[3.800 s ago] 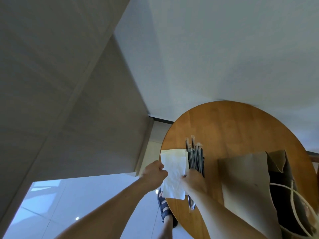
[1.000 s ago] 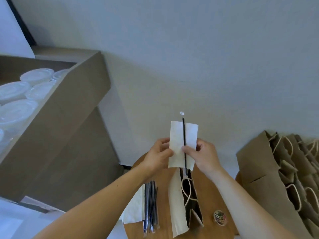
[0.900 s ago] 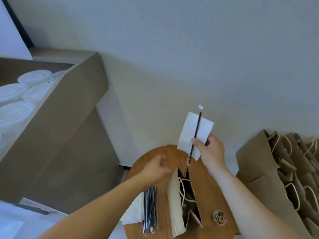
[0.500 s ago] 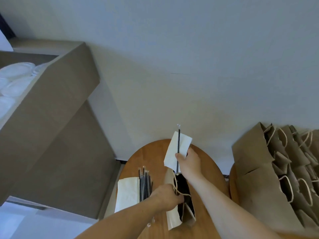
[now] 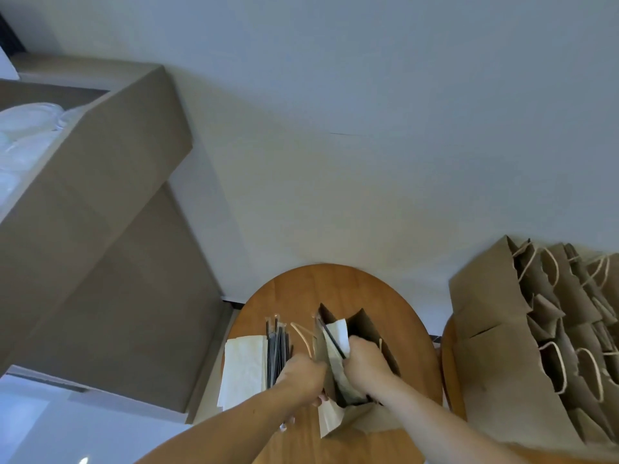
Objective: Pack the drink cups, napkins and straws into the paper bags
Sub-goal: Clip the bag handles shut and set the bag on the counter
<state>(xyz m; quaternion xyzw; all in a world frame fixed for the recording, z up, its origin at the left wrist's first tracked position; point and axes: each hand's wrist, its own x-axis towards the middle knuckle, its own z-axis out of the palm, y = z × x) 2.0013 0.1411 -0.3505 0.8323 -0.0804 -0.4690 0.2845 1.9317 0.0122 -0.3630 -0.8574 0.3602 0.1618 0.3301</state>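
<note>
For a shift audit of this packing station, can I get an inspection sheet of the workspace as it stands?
Surface: round wooden table, bare at its far side.
Job's things: open paper bag stands on the table; napkin and straw partly in its mouth; napkin stack and straw bundle lie left of it; lidded cups on a shelf, far left, blurred.
Clutter: nothing seen.
Grippers: left hand grips the bag's left edge; right hand holds napkin and straw together.
Cables: nothing seen.
Surroundings: row of paper bags on a second table at right; plain wall behind; brown cabinet at left.
</note>
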